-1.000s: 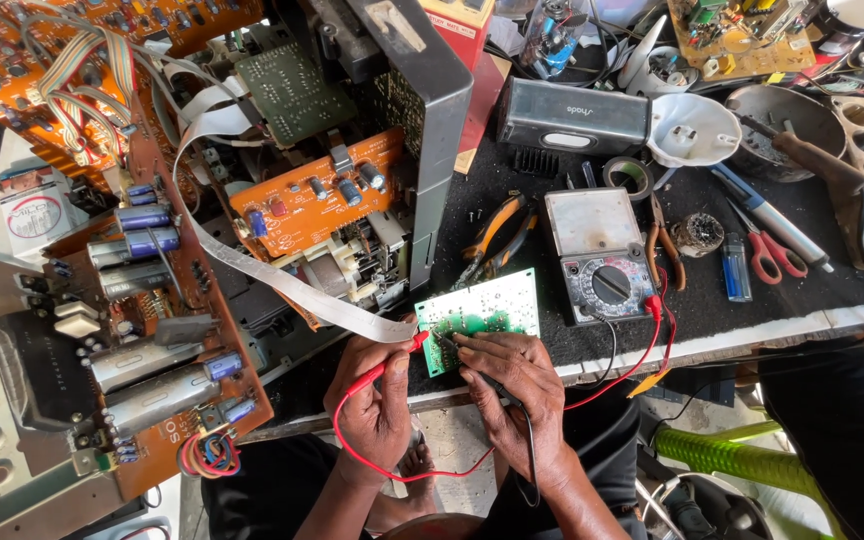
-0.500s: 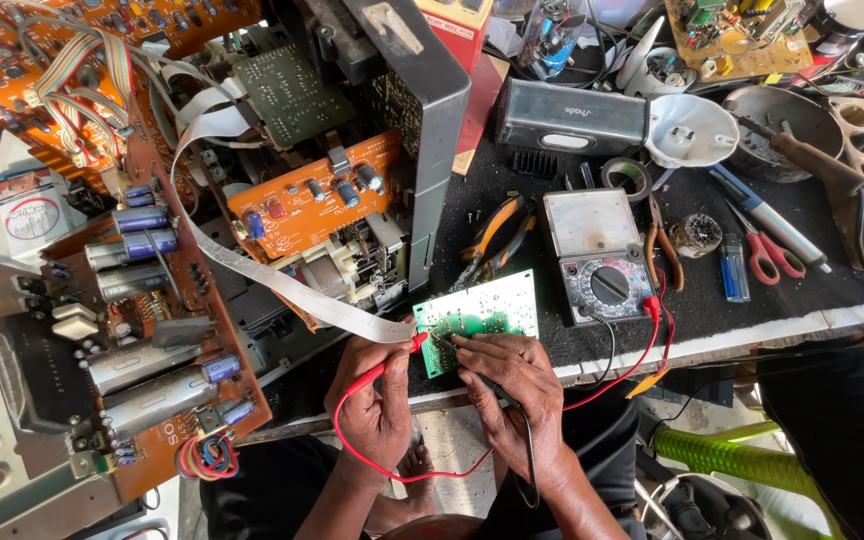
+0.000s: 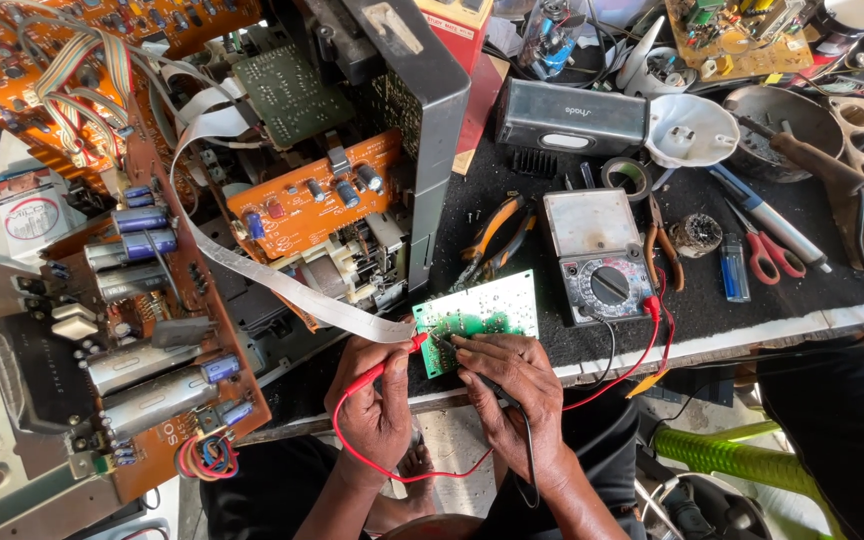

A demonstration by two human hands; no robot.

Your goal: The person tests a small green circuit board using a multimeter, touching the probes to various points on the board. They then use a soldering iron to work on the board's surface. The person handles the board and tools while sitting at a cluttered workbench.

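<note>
Green PCB [image 3: 482,318] probed: L hand [image 3: 377,400] red probe [image 3: 384,368], R hand [image 3: 512,385] prob. black.

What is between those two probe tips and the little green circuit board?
Nothing visible. The left hand holds the red probe and the right hand the black probe; both tips already rest on the green board. The white ribbon cable ends just left of them.

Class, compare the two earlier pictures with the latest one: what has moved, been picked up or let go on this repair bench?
Nothing visibly changed. The left hand still holds the red probe and the right hand the black probe, both tips on the green circuit board. The multimeter and pliers lie where they were.
</note>
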